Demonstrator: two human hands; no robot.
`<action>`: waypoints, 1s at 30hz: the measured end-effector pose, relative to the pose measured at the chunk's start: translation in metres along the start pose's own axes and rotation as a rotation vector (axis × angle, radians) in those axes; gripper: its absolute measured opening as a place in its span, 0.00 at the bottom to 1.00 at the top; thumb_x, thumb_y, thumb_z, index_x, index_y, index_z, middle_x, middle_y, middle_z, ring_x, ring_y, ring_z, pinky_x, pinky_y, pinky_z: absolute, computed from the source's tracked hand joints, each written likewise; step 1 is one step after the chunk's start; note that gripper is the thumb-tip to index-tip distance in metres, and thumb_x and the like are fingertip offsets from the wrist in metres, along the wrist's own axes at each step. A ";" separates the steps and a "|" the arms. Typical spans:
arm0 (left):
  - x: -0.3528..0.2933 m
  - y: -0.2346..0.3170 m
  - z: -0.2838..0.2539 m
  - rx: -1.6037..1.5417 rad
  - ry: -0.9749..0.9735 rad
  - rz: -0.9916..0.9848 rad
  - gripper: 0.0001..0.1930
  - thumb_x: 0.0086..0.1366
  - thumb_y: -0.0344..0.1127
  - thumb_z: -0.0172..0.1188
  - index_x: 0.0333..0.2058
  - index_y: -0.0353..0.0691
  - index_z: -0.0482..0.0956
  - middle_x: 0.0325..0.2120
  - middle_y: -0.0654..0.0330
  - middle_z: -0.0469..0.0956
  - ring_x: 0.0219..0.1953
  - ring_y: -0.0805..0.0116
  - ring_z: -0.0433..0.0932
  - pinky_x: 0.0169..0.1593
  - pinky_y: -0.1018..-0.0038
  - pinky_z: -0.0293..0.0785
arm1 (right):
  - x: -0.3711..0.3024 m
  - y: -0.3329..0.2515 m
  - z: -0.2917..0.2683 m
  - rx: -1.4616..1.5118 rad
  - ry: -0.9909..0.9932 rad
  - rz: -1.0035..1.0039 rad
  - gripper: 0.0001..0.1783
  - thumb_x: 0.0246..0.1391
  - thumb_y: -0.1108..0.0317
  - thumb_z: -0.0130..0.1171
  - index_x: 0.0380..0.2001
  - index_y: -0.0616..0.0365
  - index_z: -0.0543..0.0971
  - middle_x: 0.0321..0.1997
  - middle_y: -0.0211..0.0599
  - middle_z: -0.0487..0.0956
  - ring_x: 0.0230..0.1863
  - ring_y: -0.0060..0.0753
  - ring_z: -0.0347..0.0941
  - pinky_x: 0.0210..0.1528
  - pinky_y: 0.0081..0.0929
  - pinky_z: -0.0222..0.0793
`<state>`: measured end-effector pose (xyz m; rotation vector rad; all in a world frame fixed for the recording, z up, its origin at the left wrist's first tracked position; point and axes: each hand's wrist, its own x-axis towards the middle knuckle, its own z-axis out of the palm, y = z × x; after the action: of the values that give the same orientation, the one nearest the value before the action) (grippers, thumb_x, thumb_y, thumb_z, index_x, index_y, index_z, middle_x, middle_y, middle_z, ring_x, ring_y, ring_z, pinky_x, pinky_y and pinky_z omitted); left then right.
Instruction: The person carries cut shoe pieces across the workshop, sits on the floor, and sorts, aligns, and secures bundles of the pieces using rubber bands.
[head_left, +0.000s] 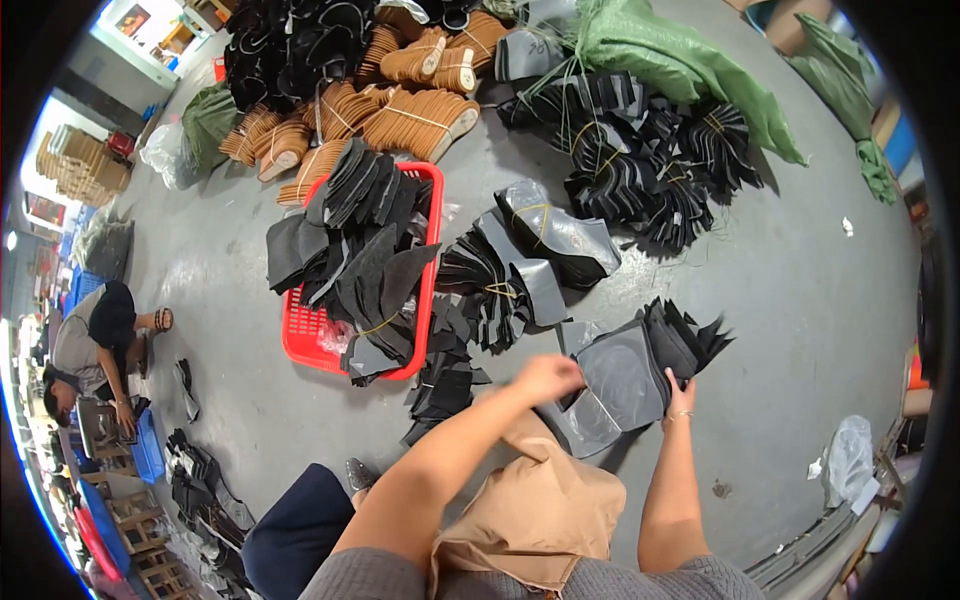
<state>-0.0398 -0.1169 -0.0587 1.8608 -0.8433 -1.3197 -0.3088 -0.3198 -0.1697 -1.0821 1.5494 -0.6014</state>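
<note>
My right hand [680, 396] is closed round the edge of a stack of black and grey shoe-upper pieces [682, 340], thumb on top. The stack's dark ends fan out past it. A smooth grey face [622, 375] of the bundle lies up in front of me. My left hand [549, 380], slightly blurred, is at the bundle's left side with its fingers curled together. A thin pale line, perhaps a tie, crosses the grey face near these fingers. What the left fingers pinch is too small to make out.
A red plastic basket [437, 215] heaped with dark cut pieces stands ahead left. Tied grey-black bundles [560, 235] lie beside it. Farther off are brown sole stacks [420, 120], black bundles [640, 160] and a green sack [680, 50]. Another person [90, 340] crouches at far left by a blue crate [149, 445].
</note>
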 end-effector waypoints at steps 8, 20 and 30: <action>0.031 -0.090 -0.107 0.060 0.868 -0.411 0.46 0.43 0.49 0.67 0.56 0.29 0.57 0.56 0.43 0.59 0.60 0.50 0.56 0.61 0.66 0.53 | -0.158 -0.156 0.147 -0.095 -0.498 -0.612 0.18 0.48 0.74 0.54 0.45 0.61 0.72 0.49 0.44 0.72 0.49 0.39 0.69 0.52 0.31 0.63; 0.035 -0.122 -0.085 -0.270 0.557 -0.132 0.41 0.38 0.37 0.69 0.53 0.35 0.62 0.47 0.51 0.71 0.51 0.57 0.69 0.54 0.69 0.64 | -0.128 -0.130 0.251 0.087 -1.017 0.288 0.25 0.44 0.66 0.65 0.45 0.65 0.71 0.42 0.37 0.76 0.40 0.29 0.73 0.44 0.30 0.69; -0.102 -0.132 0.020 -0.077 0.568 0.000 0.41 0.44 0.35 0.69 0.56 0.34 0.58 0.54 0.46 0.62 0.57 0.53 0.61 0.58 0.67 0.59 | -0.126 -0.114 0.200 -0.113 -0.734 -0.151 0.30 0.53 0.56 0.55 0.56 0.58 0.62 0.56 0.37 0.67 0.52 0.34 0.67 0.51 0.33 0.63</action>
<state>-0.0716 0.0359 -0.1218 2.0201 -0.4823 -0.7406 -0.0852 -0.2278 -0.0689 -1.3232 0.8730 -0.1703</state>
